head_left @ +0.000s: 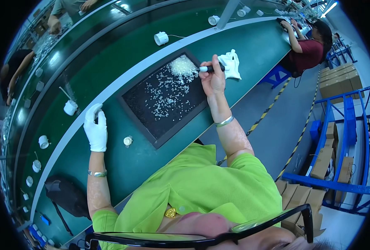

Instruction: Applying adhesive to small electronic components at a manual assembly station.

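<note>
My right hand (213, 81), bare, is closed round a pen-like tool (204, 69) with a black handle and a white front part. Its thin tip points at a heap of small clear pieces (183, 66) at the far end of a black tray (162, 139). More such pieces lie scattered over the tray's dark bottom. My left hand (95, 129), in a white glove, is beside the pale conveyor edge, left of the tray. Its fingers are bent, with a gap to the thumb, and nothing shows between them. A small cream-coloured round part (127, 141) sits between that hand and the tray.
A crumpled white glove (230, 64) lies right of the tray. White cup-like parts with wires (161, 38) stand along the green conveyor (122, 54). A black bag (66, 196) is at the near left. Co-workers sit across the line and at the far right (308, 48).
</note>
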Motion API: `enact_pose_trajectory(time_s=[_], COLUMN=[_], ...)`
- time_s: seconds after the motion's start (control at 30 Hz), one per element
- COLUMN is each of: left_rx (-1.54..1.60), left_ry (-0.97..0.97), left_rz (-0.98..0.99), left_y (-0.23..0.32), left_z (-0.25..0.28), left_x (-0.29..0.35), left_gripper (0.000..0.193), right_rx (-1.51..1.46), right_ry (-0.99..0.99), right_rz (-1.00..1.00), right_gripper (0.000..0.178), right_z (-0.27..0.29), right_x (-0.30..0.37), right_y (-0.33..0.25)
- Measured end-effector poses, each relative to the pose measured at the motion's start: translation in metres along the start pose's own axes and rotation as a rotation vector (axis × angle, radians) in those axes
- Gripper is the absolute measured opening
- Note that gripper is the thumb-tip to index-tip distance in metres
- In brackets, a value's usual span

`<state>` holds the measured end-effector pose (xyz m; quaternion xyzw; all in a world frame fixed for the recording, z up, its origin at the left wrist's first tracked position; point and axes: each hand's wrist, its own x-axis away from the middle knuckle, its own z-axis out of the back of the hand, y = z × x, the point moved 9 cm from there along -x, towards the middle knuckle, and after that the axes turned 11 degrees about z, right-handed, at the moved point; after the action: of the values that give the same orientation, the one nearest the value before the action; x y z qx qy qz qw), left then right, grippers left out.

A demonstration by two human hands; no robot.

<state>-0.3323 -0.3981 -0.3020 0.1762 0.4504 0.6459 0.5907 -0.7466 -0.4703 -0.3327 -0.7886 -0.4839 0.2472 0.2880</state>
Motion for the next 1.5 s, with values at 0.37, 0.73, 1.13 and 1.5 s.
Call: enact_pose_trajectory(time_s=[0.37,0.73,1.13,1.5], left_rx=[0.344,0.242,0.22,0.252], left_ry=[-0.02,-0.05,-0.065,-0.064], left_rz=[0.42,0.493,0.481,0.365], left_y=[-0.052,-0.055,-0.048,-0.046], left_z=[-0.019,-0.018,-0.018,-0.021], left_x=[-0.006,-0.003,-0.001,-0.001], left_gripper=[0.026,0.04,0.042,0.043], right_rx=[-0.281,-0.312,-0.343,-0.307], right_ry=[-0.022,0.027,0.025,0.005], right_rz=[-0.09,-0.1,-0.096,-0.082], right_gripper=[0.047,0.05,0.047,0.048], right_z=[0.008,0.01,0.007,0.008], right_x=[-0.017,-0.015,-0.016,-0.017], right_y=[0.02,0.021,0.019,0.019])
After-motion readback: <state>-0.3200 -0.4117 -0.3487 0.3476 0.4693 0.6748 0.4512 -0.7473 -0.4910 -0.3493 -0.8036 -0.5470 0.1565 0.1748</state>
